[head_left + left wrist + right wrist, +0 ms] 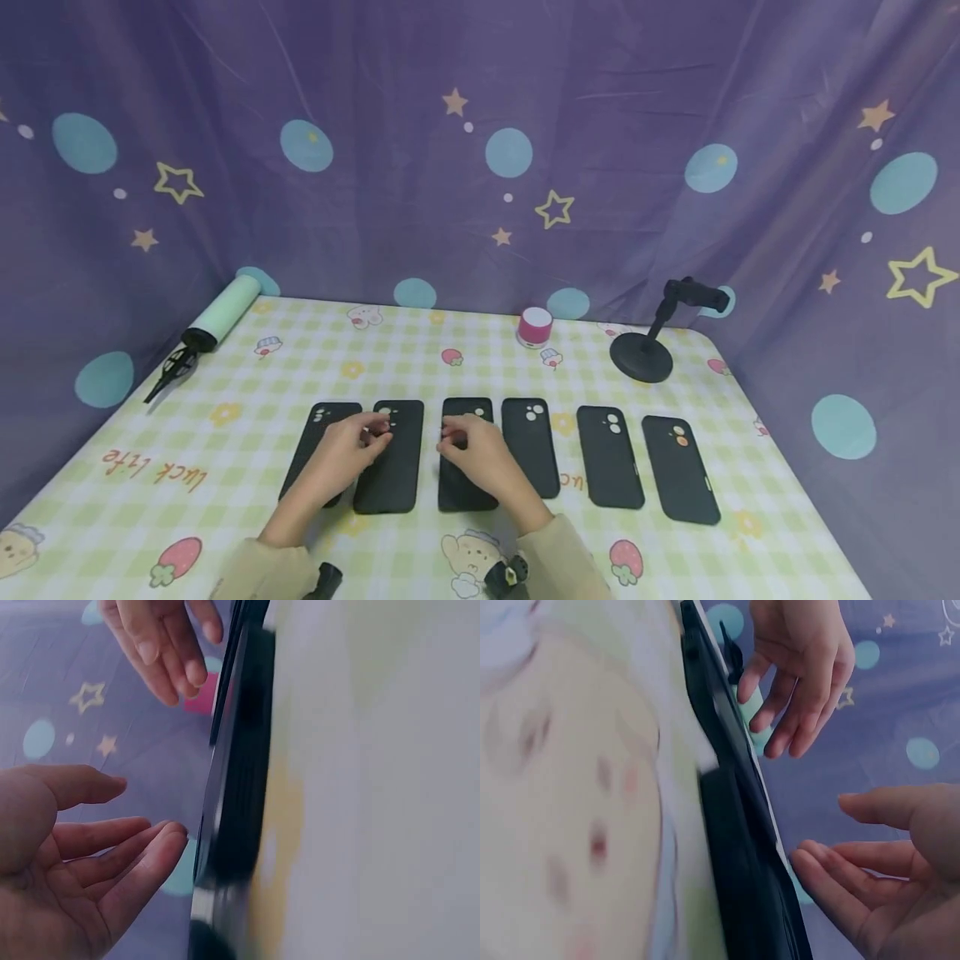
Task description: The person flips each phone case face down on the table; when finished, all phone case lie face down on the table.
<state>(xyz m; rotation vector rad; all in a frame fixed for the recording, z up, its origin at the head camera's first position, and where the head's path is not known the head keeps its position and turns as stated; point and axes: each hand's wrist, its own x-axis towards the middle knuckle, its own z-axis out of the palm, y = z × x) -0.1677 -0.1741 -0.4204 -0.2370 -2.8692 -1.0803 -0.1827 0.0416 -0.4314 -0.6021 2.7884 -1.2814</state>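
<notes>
Several black phone cases lie in a row on the table, camera cutouts at their far ends. My left hand (pixel 347 446) is over the gap between the leftmost case (pixel 300 467) and the second case (pixel 390 479), its fingers loosely bent with nothing between them. Over the third case (pixel 465 492) hangs my right hand (pixel 480 450), also holding nothing, thumb apart from the fingers. The fourth case (pixel 532 450) lies right beside it. In the left wrist view, the left hand (pixel 82 862) is above a case (pixel 244 772); the right wrist view shows the right hand (pixel 892 877) likewise.
Farther right lie two more phone cases, the fifth (pixel 611 462) and the sixth (pixel 681 475). A black stand (pixel 642 357) and a pink-and-white cylinder (pixel 535 327) stand at the back. A pale green roll (pixel 228 308) and a black hair clip (pixel 174 371) lie at the left edge.
</notes>
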